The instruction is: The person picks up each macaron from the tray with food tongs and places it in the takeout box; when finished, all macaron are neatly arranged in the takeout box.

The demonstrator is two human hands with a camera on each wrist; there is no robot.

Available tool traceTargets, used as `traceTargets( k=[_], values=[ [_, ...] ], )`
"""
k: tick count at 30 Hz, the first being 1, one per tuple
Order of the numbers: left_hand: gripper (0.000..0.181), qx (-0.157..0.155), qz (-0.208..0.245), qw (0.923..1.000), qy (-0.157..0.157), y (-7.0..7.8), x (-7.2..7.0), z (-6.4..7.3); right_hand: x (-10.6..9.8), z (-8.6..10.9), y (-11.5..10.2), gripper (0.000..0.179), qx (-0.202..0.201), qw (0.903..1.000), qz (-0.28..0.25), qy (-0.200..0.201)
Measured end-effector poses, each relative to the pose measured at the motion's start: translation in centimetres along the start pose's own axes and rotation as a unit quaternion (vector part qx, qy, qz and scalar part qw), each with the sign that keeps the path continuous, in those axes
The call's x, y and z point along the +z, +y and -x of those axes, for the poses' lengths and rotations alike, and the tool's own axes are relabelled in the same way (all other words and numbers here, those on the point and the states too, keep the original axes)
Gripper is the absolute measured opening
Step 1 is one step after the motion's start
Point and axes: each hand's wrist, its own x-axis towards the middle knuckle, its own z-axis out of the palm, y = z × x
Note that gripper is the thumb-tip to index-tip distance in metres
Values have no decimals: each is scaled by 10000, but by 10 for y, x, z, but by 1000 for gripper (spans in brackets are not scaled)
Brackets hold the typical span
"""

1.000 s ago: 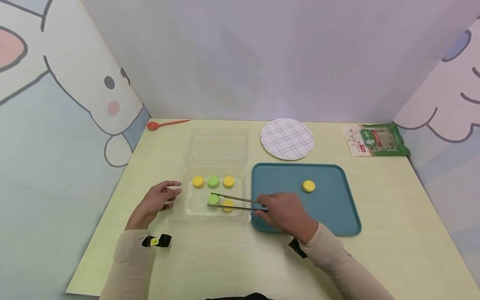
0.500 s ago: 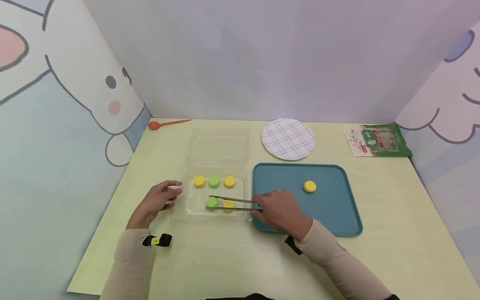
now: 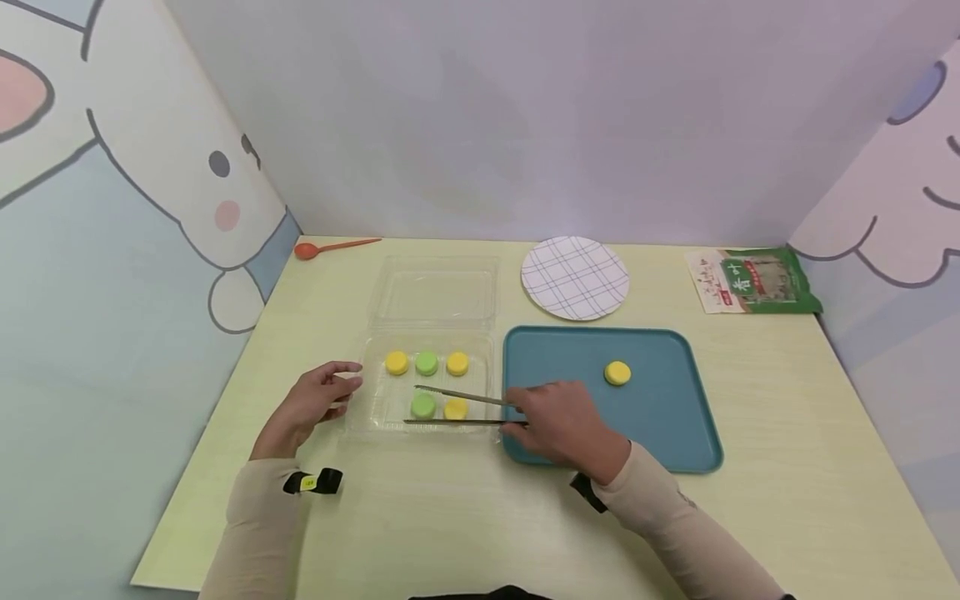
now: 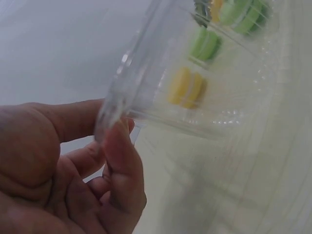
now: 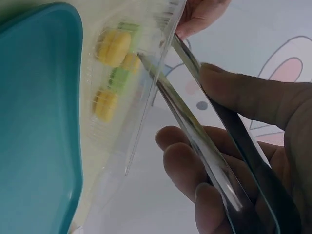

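Observation:
My left hand (image 3: pixel 318 400) pinches the left rim of a clear plastic container (image 3: pixel 392 398) between thumb and fingers, as the left wrist view shows. In my right hand (image 3: pixel 566 421) I hold metal tongs (image 3: pixel 468 397), their arms spread apart over the container's front row. A green macaron (image 3: pixel 423 407) sits between the tong tips, with a gap on each side. Beside it to the right is a yellow macaron (image 3: pixel 455 409), partly overlapped by the nearer arm. The back row has a yellow macaron (image 3: pixel 396 363), a green macaron (image 3: pixel 427 363) and another yellow macaron (image 3: pixel 457 364).
The container's lid (image 3: pixel 435 296) lies folded back. A blue tray (image 3: pixel 663 425) to the right carries one yellow macaron (image 3: pixel 617 372). Farther back are a checked plate (image 3: pixel 575 278), a red spoon (image 3: pixel 307 251) and a green-and-white packet (image 3: pixel 753 281), near the walls.
The tongs have let go of the front green macaron and their arms have spread apart. That macaron now rests slightly nearer and to the left. My left hand stays at the rim.

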Motion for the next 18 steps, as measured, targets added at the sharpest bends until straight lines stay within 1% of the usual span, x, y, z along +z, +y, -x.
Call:
traceTargets(
  k=[3,6,13,18],
  values=[
    [46,0,-14,10000,12,0,1,0,0,3,1,31,107,9999,-29,-19],
    [47,39,-31,10000,14,1,1,-1,0,6,5,33,146,9998,-130,61],
    [47,33,-41,10000,-37,1,1,-3,5,21,17,34,235,9968,-469,609],
    [47,59,-15,10000,-15,-3,-1,-1,7,31,25,36,390,9935,-563,909]
  ],
)
